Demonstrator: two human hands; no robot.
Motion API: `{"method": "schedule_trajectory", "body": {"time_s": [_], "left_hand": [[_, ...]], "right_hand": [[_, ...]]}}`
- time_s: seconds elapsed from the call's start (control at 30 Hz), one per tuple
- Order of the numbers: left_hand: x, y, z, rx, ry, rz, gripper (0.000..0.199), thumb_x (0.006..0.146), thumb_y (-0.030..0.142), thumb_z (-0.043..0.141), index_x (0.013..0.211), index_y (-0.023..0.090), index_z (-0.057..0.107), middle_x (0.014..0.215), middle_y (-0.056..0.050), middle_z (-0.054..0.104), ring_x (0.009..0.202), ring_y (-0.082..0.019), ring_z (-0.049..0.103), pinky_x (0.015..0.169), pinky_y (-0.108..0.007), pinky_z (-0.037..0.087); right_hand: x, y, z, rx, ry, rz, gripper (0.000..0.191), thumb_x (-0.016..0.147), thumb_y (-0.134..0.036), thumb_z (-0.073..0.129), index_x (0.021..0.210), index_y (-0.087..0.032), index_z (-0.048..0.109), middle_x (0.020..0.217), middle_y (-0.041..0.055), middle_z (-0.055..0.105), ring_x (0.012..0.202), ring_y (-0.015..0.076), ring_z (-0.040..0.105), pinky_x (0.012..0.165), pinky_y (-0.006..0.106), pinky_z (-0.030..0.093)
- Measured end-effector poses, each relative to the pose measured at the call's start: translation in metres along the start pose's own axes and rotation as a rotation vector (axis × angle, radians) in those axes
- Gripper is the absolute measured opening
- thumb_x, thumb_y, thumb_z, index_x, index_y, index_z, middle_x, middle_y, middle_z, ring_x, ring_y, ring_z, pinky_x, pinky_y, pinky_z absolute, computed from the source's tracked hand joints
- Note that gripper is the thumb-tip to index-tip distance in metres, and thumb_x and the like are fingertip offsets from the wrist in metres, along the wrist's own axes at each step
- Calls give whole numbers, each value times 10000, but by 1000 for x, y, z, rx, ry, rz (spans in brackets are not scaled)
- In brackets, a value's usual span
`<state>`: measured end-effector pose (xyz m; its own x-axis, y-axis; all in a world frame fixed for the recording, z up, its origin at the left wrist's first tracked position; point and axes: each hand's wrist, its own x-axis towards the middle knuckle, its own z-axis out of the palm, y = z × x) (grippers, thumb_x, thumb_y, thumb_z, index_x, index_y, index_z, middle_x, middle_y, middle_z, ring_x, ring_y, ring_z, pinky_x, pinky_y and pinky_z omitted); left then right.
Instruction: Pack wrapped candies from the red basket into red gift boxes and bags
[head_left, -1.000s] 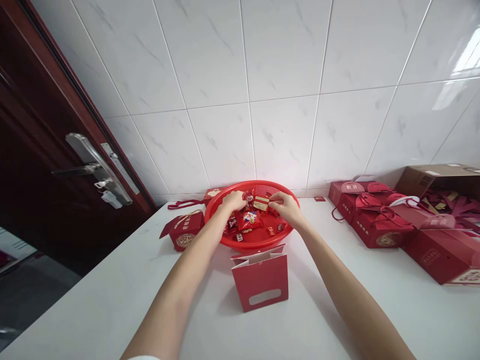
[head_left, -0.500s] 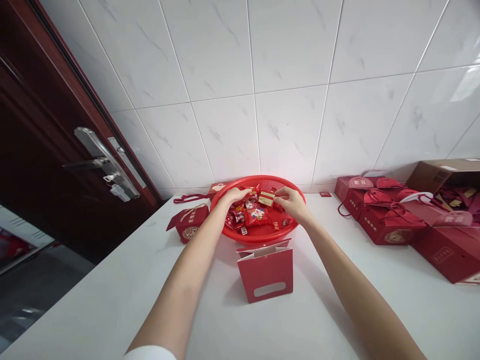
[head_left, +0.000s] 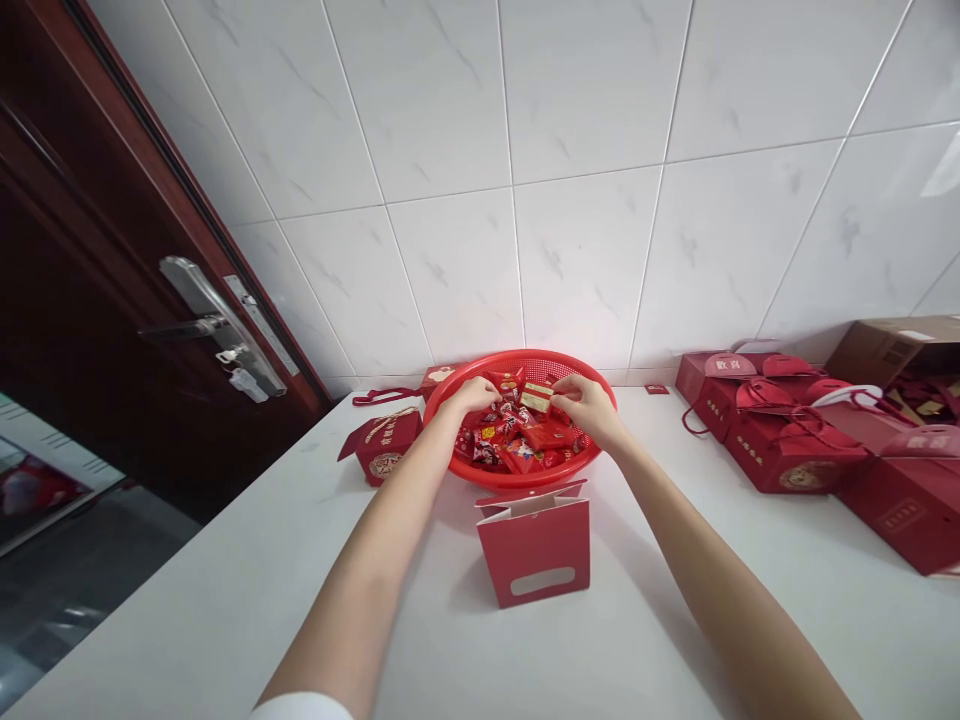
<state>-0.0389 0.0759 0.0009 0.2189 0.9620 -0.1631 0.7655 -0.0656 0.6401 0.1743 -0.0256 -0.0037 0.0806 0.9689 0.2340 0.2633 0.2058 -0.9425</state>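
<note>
Both hands are inside a red plastic basket (head_left: 517,482) that holds many wrapped sweets (head_left: 517,425). My left hand (head_left: 472,398) is closed at the basket's left side, its fingertips among the sweets; what they grip is too small to make out. At the right side, my right hand (head_left: 589,405) pinches the edge of a gold and red packet (head_left: 537,396). In front of the basket stands a red paper box (head_left: 536,550) with its top open and an oval window in its front.
Left of the basket sits a closed red box (head_left: 386,447), with a red ribbon (head_left: 386,396) behind it. Several red gift boxes (head_left: 787,450) and a cardboard carton (head_left: 892,350) stand at the right. Behind is a tiled wall; a dark door (head_left: 97,260) is at the left.
The sweets in the basket have shifted and now cover its bottom near the front. My left hand has moved slightly right and its fingers have drawn together. The view has shifted slightly.
</note>
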Motion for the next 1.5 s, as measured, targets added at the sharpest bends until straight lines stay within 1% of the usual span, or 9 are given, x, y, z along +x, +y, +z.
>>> {"method": "schedule_trajectory", "body": {"time_s": [0.2,0.5,0.63,0.77,0.9,1.1,1.17,1.33,1.5], "left_hand": [[-1,1,6,201,-137,-20,401,447,446,913,617,199,648,639,11,638,632,-177,557,564,-259,368],[-12,17,17,253,-296,99,303,457,355,906,685,221,758,638,19,655,648,-186,578,588,-265,398],[-12,17,20,242,-249,161,276,477,264,886,730,223,783,636,15,668,658,-199,612,588,-264,428],[-12,14,20,213,-70,238,121,695,244,757,807,199,771,752,-20,710,754,-207,652,662,-270,477],[-14,18,21,181,38,350,168,839,274,646,940,191,751,955,-42,740,872,-206,674,779,-287,521],[-19,28,27,256,98,480,380,786,152,634,1157,186,711,1171,-94,655,1123,-275,610,1012,-411,473],[-22,34,31,292,32,545,432,738,136,661,1160,209,718,1236,-85,626,1184,-278,575,1046,-397,450],[-31,45,50,374,-298,621,368,637,279,792,1004,262,782,1085,-19,705,1062,-258,633,911,-303,507],[-36,45,58,333,-338,551,483,481,349,890,947,272,788,1132,-50,707,1205,-342,547,943,-331,465]], "right_hand": [[-1,2,-1,1,-14,4,124,732,-241,640,848,-200,629,931,62,728,863,227,695,713,330,550],[0,1,0,1,-20,-9,107,723,-236,633,822,-196,625,965,63,724,843,212,689,694,316,544],[-1,0,1,10,-20,-5,115,724,-230,630,834,-200,612,981,63,721,839,206,691,694,313,549],[-3,-1,1,3,-2,-5,138,733,-225,621,869,-200,614,1035,74,714,889,213,690,705,313,550],[-4,-1,0,-13,14,-7,135,744,-222,614,878,-202,612,1044,76,717,951,222,687,737,315,553],[-3,-1,1,-16,17,-24,103,728,-205,618,831,-204,612,989,61,728,919,216,693,758,323,555],[-2,0,0,-12,23,-32,109,723,-209,624,832,-202,612,965,59,728,916,218,694,757,324,557],[-1,4,0,-7,44,-43,135,718,-206,613,853,-202,614,942,58,723,903,219,695,745,326,559],[1,5,-1,11,44,-49,118,723,-194,594,838,-211,605,931,45,720,870,212,696,738,332,558]]}}
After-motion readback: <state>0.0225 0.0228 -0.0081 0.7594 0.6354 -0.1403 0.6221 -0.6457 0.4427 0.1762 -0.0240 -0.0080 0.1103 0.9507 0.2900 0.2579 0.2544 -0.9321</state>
